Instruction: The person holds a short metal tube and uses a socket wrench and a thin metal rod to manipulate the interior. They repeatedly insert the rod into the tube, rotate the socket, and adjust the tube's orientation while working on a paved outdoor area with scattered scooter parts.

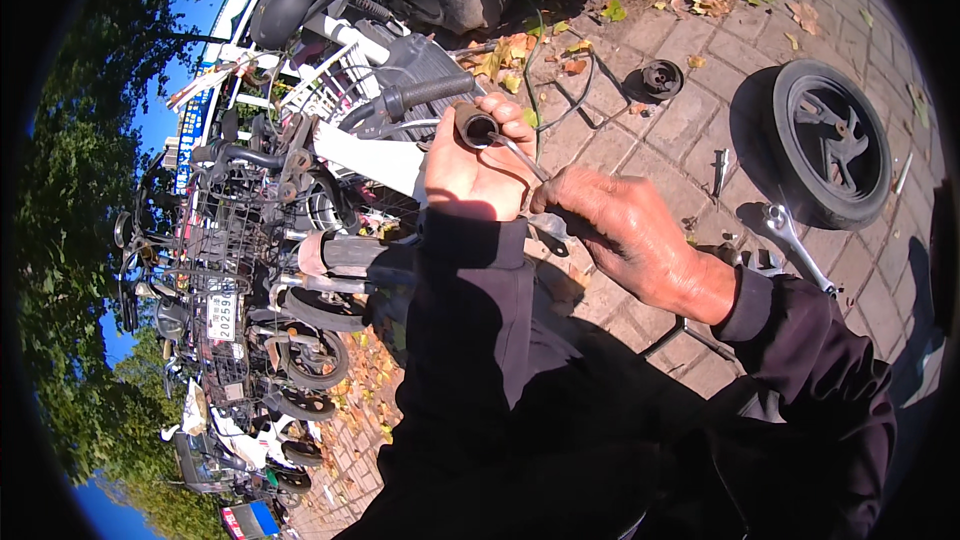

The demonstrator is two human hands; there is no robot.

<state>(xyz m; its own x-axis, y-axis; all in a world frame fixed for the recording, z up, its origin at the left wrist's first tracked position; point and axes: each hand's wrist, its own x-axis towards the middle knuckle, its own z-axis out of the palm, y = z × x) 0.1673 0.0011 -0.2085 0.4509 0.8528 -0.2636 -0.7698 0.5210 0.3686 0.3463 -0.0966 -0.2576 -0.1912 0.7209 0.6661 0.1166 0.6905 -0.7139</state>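
My left hand (480, 175) is turned palm up, its fingers curled around a short, hollow, brownish metal cylinder (468, 124). The open end of this cylinder faces me, and its inside looks dark. In my right hand (640, 235) is a tool with a thin metal shaft (520, 156); the closed fingers hide most of its handle. The shaft's tip reaches the rim of the cylinder's opening; how deep it goes I cannot tell. Beneath the right fingers a pale, shiny piece (553, 232) shows in part.
On the brick paving to the right lie a small black wheel (845, 145), a ratchet wrench (797, 245), a bolt-like metal piece (720, 172) and a round dark metal part (660, 80). A handlebar grip (435, 92) sits just beyond my left hand. Parked bikes (240, 270) line the left.
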